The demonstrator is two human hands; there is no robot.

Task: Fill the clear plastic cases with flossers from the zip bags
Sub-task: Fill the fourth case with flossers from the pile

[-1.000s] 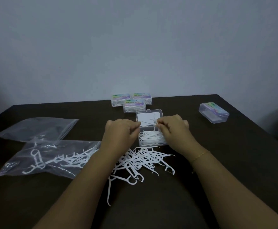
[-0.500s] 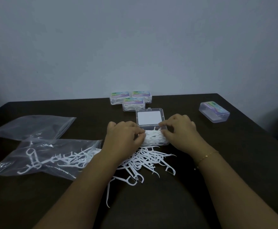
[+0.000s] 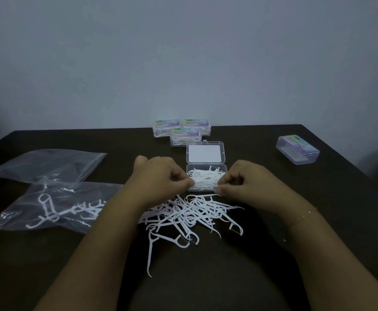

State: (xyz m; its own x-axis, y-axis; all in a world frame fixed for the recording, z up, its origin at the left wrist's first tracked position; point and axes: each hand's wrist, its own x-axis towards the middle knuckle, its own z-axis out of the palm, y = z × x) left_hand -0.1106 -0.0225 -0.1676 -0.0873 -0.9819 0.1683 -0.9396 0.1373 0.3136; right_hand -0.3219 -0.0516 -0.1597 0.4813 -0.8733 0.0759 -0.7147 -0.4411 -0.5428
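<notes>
An open clear case [image 3: 206, 188] lies mid-table, its lid [image 3: 205, 153] folded flat behind it and a bundle of white flossers [image 3: 206, 178] inside. My left hand [image 3: 158, 178] sits at the case's left end and my right hand [image 3: 248, 182] at its right end. Both have curled fingers, and their fingertips pinch the ends of the bundle. Loose flossers [image 3: 190, 214] are heaped on the table in front of the case, partly under my wrists. On the left, a zip bag [image 3: 55, 205] holds more flossers.
An empty-looking zip bag [image 3: 46, 163] lies at the far left. Three closed, filled cases [image 3: 184, 131] stand behind the open one. A closed clear case [image 3: 298, 151] sits at the right, near the table edge [image 3: 349, 167]. The wall rises behind the table.
Both hands dropped from above the case onto the flossers in it, then spread apart to the case's two ends. The bundle now lies flatter in the case.
</notes>
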